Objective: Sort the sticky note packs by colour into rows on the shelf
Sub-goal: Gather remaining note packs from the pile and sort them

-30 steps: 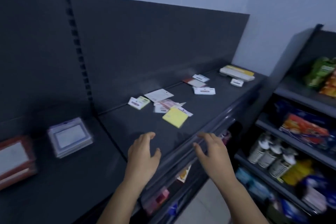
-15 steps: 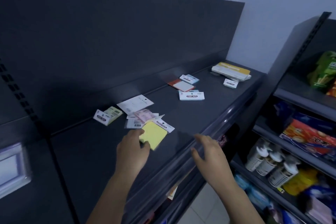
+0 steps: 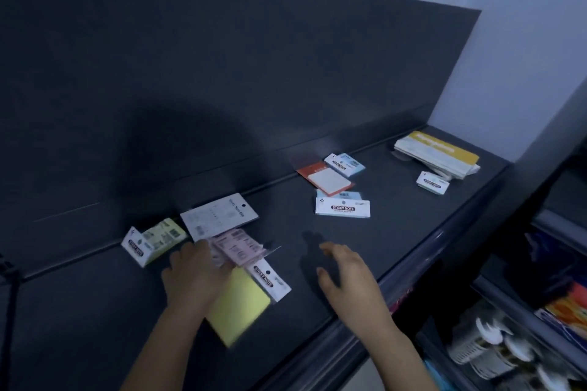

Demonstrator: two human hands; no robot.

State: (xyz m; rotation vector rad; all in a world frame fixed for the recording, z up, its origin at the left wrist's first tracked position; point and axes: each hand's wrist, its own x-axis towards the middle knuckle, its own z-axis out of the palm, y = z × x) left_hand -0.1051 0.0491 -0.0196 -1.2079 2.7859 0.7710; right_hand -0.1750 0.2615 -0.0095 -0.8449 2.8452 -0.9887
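shelf point(image 3: 397, 238): dark grey, with an upright back panel point(image 3: 254, 73) behind it.
yellow pack point(image 3: 238, 308): nearest the shelf's front edge, blurred, with its white "STICKY NOTE" header at the far right end.
pink pack point(image 3: 238, 246): just behind the yellow pack, overlapping its header.
left hand point(image 3: 193, 276): lies on the left edge of the yellow pack, fingertips at the pink pack; whether it grips or only presses cannot be told.
right hand point(image 3: 346, 276): fingers spread and loosely curved, over the shelf near its front edge, holding nothing.
white card pack point(image 3: 219, 216): behind the pink pack, touching it.
pale green pack point(image 3: 154, 240): leftmost, just beside the white card pack.
orange-backed pack point(image 3: 327, 179): further right, between a rear blue pack point(image 3: 346, 164) and a front blue pack point(image 3: 343, 208).
yellow-topped stack point(image 3: 438, 154): far right corner, with a small white pack point(image 3: 433, 182) just in front.
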